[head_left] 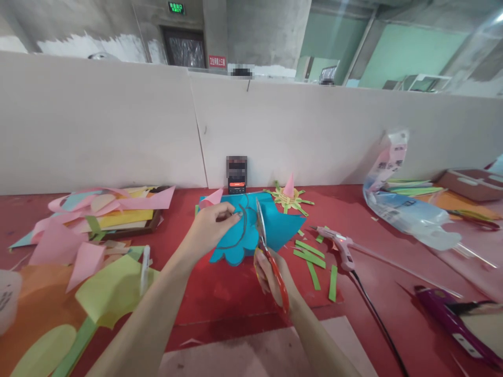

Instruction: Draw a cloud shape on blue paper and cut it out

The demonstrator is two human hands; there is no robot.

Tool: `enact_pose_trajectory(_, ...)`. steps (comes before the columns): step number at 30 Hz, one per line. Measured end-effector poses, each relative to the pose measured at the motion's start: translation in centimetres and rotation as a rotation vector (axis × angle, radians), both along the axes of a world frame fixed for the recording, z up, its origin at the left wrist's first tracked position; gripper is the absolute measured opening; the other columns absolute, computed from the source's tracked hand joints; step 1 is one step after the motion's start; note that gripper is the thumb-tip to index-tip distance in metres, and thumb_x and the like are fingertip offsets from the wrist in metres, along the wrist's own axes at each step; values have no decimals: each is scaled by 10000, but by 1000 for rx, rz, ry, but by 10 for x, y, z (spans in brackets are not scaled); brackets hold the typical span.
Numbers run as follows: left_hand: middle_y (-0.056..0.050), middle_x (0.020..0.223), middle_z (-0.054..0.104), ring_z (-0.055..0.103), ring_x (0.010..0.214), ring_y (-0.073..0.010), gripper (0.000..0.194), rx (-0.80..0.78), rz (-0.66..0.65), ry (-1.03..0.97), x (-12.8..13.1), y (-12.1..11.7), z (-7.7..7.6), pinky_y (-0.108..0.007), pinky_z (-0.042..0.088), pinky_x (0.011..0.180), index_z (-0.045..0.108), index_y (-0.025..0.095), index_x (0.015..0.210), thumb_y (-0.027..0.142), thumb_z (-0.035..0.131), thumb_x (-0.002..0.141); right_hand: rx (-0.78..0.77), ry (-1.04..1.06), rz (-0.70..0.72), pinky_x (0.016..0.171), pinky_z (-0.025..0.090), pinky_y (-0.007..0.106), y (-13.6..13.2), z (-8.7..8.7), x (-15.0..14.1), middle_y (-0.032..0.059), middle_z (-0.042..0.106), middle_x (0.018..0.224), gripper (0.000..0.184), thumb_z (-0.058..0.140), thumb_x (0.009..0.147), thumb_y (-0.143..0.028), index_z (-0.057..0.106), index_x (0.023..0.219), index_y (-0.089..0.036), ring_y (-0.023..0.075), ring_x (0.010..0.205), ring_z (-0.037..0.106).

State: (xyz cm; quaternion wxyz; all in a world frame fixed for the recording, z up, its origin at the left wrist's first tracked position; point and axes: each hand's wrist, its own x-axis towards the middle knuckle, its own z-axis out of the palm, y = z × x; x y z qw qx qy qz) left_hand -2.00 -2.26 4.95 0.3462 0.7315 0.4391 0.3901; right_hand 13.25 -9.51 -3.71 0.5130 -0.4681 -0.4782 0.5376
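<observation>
My left hand [212, 225] pinches the left edge of a blue paper sheet [275, 230] and holds it up over the red table [220, 293]. A dark curved outline is drawn on the sheet, and its lower edge is scalloped. My right hand [271, 275] grips red-handled scissors [267, 246]. Their blades point up and away from me into the blue sheet, next to the drawn line.
Pink, yellow and green paper scraps [90, 230] pile up at the left. Green strips [314, 259] lie right of my hands. A glue gun [340, 246] with a black cord sits further right, and a plastic bag [404, 209] beyond it. A phone [237, 175] leans on the partition, next to a paper flower [290, 196].
</observation>
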Motion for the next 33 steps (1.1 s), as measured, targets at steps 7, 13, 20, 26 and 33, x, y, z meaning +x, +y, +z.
enact_pose_trajectory(7, 43, 580, 458, 441, 567, -100, 172, -24, -5, 5, -6, 1, 0, -211, 351, 546, 509, 168, 660, 310, 528, 755, 9, -33, -13, 310, 213, 192, 1, -7, 0, -93, 289, 462, 419, 484, 793, -590, 343, 655, -220, 42, 322, 243)
enact_pose_trajectory(13, 15, 653, 561, 531, 649, -125, 158, -27, -4, 1, -9, 3, 0, -232, 416, 632, 563, 155, 700, 304, 548, 751, 28, -50, -10, 308, 198, 187, 1, -7, 0, -91, 289, 463, 408, 477, 808, -571, 350, 656, -215, 43, 329, 254)
enact_pose_trajectory(20, -43, 828, 677, 614, 789, -179, 319, -40, 39, -10, -12, 5, -2, -296, 463, 755, 636, 138, 1007, 314, 569, 750, -2, -31, 9, 300, 211, 180, 1, -8, 0, -95, 290, 466, 403, 490, 798, -573, 359, 670, -213, 40, 332, 249)
enact_pose_trajectory(26, -24, 754, 665, 618, 727, -176, 438, -43, 8, 17, -11, 7, -4, -308, 490, 714, 582, 136, 1152, 352, 539, 773, -3, -23, 30, 303, 219, 173, 2, -10, 1, -99, 282, 468, 408, 478, 805, -577, 348, 676, -213, 34, 329, 254)
enact_pose_trajectory(33, -59, 866, 694, 634, 839, -204, 353, -14, 48, 7, -9, 5, -2, -317, 484, 787, 635, 142, 1054, 335, 531, 777, -14, -16, 39, 294, 196, 172, 1, -9, 1, -100, 269, 471, 408, 478, 804, -579, 345, 681, -213, 34, 330, 239)
